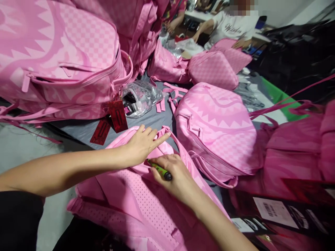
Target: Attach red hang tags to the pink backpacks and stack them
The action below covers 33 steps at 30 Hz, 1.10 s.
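Note:
A pink backpack [154, 198] lies in front of me with its dotted padded back panel facing up. My left hand [142, 144] grips it near its top edge, the fingers bent over the fabric and one digit stretched to the right. Between the fingers of my right hand [174, 174] is a green marker pen [162, 170] with a black end. The pen slants across the upper part of the backpack, its far tip close to the fabric just below my left hand; whether it touches is hard to see.
Another pink backpack [217, 129] lies to the right, a larger one [86, 45] at left with dark red tags [118, 116]. Clear plastic bag [142, 97] sits between them. More pink bags [213, 68] stand behind, near a person in a white shirt [232, 29]. Black bags [300, 55] are piled far right.

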Motion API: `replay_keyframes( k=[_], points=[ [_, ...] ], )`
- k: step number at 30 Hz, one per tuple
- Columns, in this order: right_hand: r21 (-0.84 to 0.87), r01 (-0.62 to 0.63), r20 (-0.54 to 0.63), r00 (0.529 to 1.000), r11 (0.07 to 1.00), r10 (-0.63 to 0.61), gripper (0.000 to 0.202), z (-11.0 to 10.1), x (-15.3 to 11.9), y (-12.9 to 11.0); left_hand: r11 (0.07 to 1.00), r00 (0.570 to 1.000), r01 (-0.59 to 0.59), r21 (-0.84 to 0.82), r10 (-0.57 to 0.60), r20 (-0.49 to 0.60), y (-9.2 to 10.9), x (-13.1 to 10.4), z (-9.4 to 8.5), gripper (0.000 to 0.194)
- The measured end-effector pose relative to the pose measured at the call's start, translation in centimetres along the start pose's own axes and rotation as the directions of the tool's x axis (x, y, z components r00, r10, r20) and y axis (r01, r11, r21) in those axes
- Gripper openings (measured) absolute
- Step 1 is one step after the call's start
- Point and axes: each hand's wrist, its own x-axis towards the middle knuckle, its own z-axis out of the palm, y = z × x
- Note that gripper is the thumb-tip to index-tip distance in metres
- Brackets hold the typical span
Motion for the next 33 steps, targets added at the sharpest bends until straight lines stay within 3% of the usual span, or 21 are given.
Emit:
replay_keyframes(
  k=[8, 14, 23, 30, 33],
  points=[
    [-0.242, -0.025, 0.049, 0.998, 0.97, 0.038, 0.004, -0.4, 1.0, -1.5, 1.0, 0.998, 0.007, -0.003, -0.008, -0.065, -0.1, -0.2, 0.2, 0.093],
    [-0.352, -0.022, 0.076, 0.996, 0.936, 0.052, 0.007, -0.7, 1.3, -2.2, 0.999, 0.999, 0.021, 0.027, -0.021, -0.024, 0.2, -0.3, -0.4, 0.098],
    [-0.34, -0.054, 0.127, 0.986, 0.939, 0.103, 0.013, -1.7, 1.0, -2.6, 0.999, 0.999, 0.033, 0.031, -0.032, -0.038, 0.6, -0.4, -0.4, 0.093],
    [-0.28, -0.117, 0.18, 0.969, 0.953, 0.172, 0.028, -1.9, 0.6, -2.7, 0.999, 0.997, 0.025, 0.024, -0.024, -0.067, 0.3, -0.4, 0.2, 0.103],
    [-0.312, -0.181, 0.177, 0.954, 0.933, 0.244, 0.025, -1.7, 0.1, -2.9, 0.998, 0.999, 0.032, 0.048, -0.032, 0.002, -0.1, -0.7, -0.3, 0.109]
  ],
)
